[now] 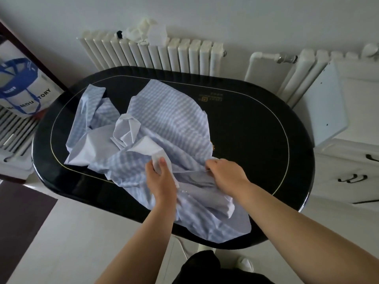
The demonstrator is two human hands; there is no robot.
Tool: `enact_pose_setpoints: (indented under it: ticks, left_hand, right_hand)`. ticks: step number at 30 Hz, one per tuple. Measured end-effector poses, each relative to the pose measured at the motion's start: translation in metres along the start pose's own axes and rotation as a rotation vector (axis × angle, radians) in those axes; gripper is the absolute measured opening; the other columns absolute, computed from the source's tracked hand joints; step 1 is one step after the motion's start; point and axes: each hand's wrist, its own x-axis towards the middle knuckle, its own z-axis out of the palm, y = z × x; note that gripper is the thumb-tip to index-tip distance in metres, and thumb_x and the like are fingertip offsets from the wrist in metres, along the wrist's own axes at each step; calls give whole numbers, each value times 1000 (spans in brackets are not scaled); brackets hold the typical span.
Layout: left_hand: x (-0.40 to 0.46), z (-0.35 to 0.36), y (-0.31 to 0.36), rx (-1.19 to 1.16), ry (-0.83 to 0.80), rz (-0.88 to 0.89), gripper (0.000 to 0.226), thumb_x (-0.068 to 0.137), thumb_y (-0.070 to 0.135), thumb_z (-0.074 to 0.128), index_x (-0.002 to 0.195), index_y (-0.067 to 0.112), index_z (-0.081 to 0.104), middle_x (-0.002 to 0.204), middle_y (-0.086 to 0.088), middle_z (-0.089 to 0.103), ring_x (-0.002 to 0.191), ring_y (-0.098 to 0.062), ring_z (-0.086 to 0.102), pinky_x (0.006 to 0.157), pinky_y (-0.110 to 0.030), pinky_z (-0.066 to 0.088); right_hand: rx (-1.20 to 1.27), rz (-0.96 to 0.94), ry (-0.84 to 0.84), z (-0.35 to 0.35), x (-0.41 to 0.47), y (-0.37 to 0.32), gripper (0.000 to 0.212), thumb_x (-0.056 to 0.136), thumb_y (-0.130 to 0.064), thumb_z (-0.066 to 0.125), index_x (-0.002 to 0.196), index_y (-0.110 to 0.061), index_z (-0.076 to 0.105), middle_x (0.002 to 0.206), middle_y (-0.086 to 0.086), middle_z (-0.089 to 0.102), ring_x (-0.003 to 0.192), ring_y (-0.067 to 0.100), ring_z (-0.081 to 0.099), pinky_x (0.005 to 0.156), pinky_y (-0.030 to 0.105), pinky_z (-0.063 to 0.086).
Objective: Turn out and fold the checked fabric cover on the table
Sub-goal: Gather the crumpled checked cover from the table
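Checked cover (164,121) lies crumpled on the black bench (256,128), spreading away from both hands, near edge hanging over the rim. My left hand (159,177) pinches a pale inner flap; my right hand (223,171), just beside it, grips a fold at the seam. Risk: pulling unevenly could drag the overhanging part off the bench, or twist the layers tighter.

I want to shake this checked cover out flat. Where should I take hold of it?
Probably along the near edge of the checked cover, from the table's near side, where the left hand and right hand already grip it: the far part is crumpled, the plain lining showing.
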Motion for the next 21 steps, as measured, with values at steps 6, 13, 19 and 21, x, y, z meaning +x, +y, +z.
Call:
enact_pose_setpoints:
  ticks: [6,13,19,21]
  left_hand:
    - [-20,13,16,-13,-135,109,12,96,27,47,96,17,53,83,8,55,74,-2,53,69,-21,42]
    - [-63,44,14,24,-380,103,10,95,17,43,86,16,46,68,5,40,52,2,41,55,-16,38]
    - [-69,56,18,110,-433,66,35,99,33,43,69,16,35,61,5,31,54,-10,31,55,-26,29]
    - [-68,54,23,117,-454,116,37,98,31,44,67,15,33,63,4,33,53,-9,30,54,-25,29]
  right_hand:
    - [424,483,454,-3,-69,67,12,99,-34,37,95,-30,47,71,-7,58,61,14,58,52,29,44]
    - [462,879,331,15,-146,145,33,95,-17,40,126,-20,53,118,16,55,99,37,57,82,37,43]
    - [509,696,387,-39,-79,133,46,95,-31,49,139,-19,42,144,8,39,128,27,44,103,38,36]
    - [596,693,265,-51,-44,129,52,95,-37,49,142,-20,38,149,7,36,131,27,42,105,39,36]
